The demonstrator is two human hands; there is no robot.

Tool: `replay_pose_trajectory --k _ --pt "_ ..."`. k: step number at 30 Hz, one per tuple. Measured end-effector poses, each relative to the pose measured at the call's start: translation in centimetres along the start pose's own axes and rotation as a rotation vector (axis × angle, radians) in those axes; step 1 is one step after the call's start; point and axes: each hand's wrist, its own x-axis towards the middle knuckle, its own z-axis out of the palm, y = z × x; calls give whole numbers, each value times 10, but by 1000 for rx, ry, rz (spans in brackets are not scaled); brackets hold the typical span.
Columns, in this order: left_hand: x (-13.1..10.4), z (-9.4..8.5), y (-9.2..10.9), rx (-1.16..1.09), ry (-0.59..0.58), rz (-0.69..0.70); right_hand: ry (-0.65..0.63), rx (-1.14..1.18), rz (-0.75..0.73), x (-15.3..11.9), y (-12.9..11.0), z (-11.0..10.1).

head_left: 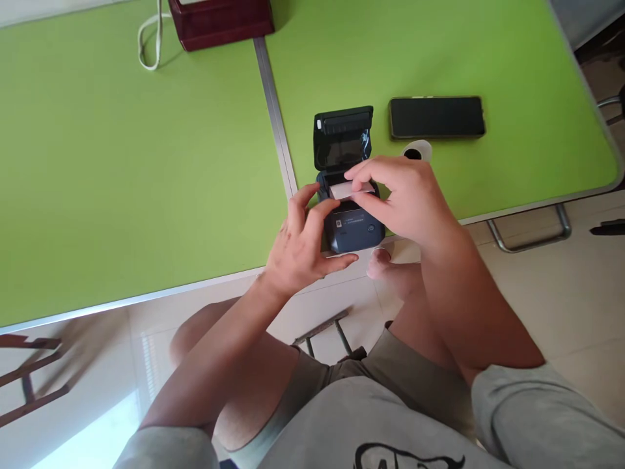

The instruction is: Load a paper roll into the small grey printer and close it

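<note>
A small dark label printer (355, 236) sits at the table's near edge, its lid (342, 140) swung up and back. Inside the bay lies a white paper roll (342, 190), partly covered by fingers. My right hand (403, 195) reaches in from the right, thumb and fingertips closed on the paper. From the left, my left hand (305, 244) grips the printer, with fingertips at the bay's left rim and the thumb along the front edge. Behind my right hand, a white roll with a dark core (418, 151) lies partly hidden.
A black phone (437, 117) lies to the right, beyond the printer. At the back stands a dark red object (222, 26) with a white cord (149, 49) beside it. A metal seam (275, 111) divides the green tabletop (146, 182). Below the table are metal legs.
</note>
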Motion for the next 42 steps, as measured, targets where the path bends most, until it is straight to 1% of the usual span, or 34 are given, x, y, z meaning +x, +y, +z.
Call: replay_pose_trajectory --k 2,5,8,11,13,17,19,21,24,27,30,32,34,36,38,42 --pt "2 -4 -5 -111 30 -31 16 51 -46 -2 -4 -4" --pt "9 -10 -16 -217 34 -95 15 72 -86 -6 -10 -9" --pt "24 -11 -30 -301 27 -167 23 87 -65 -14 -12 -11" --pt "44 -6 -39 -444 15 -220 52 139 -43 -24 -10 -4" --pt "58 -2 -39 -563 40 -233 93 179 -45 -31 -9 3" --pt "75 4 -27 -721 174 -216 214 255 -9 -40 -9 17" --pt "76 4 -21 -723 197 -210 251 266 -4 -42 -10 21" --pt "74 3 -18 -680 190 -211 265 270 -18 -43 -10 22" --pt "69 5 -19 -601 202 -171 256 271 -4 -45 -10 24" --pt "63 10 -22 -551 206 -113 267 271 57 -48 -9 25" --pt "60 14 -25 -517 147 -105 270 278 82 -49 -10 28" --pt "59 14 -25 -487 106 -97 283 259 47 -49 -10 29" --pt "59 12 -24 -463 79 -93 311 186 -23 -49 -10 29" --pt "59 10 -22 -448 67 -111 335 111 -85 -48 -9 27" --pt "59 9 -20 -434 64 -146 328 95 -97 -45 -9 23" --pt "59 9 -18 -419 68 -215 335 133 0 -40 -6 13"
